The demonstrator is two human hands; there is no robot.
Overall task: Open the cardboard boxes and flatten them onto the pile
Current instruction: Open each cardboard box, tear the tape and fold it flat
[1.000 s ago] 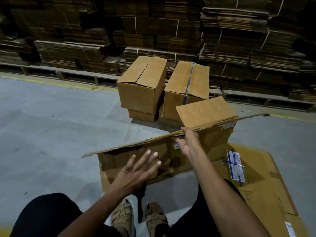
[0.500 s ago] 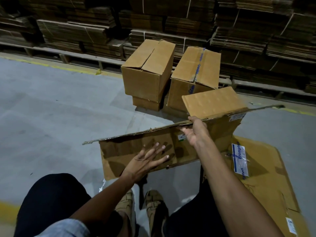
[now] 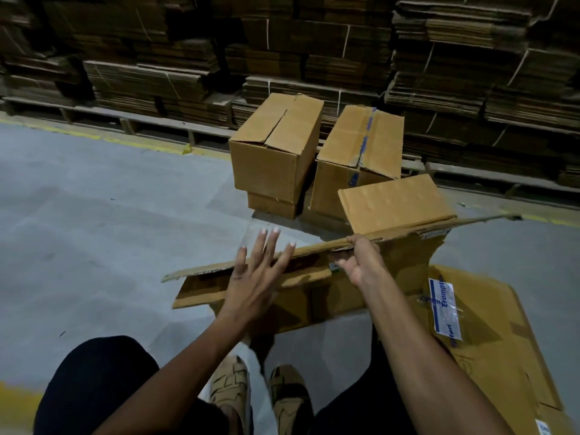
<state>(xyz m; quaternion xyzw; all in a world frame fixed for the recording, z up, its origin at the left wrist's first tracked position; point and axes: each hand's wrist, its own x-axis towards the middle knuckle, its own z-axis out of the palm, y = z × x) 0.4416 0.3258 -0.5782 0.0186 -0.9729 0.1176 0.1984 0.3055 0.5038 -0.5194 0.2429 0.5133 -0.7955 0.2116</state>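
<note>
1. Fingers [image 3: 353, 243] of the right hand [image 3: 357, 262] are clenched on the collapsed box's [image 3: 314, 296] top edge; the left hand [image 3: 251, 277], spread and ungripping, has been raised from its face to that edge.
2. Flattening is judged nearly done.
3. The flattened pile [image 3: 489, 346] lies just right; two closed boxes [image 3: 276, 155] wait behind.

Head camera, single wide-angle view, facing forward and down.
Looks from above past both forearms to the sandalled feet [image 3: 260, 400] at bottom centre, close; grey floor [image 3: 94, 230] mid-frame; stacked flattened cardboard [image 3: 314, 58] fills the far top edge.
</note>
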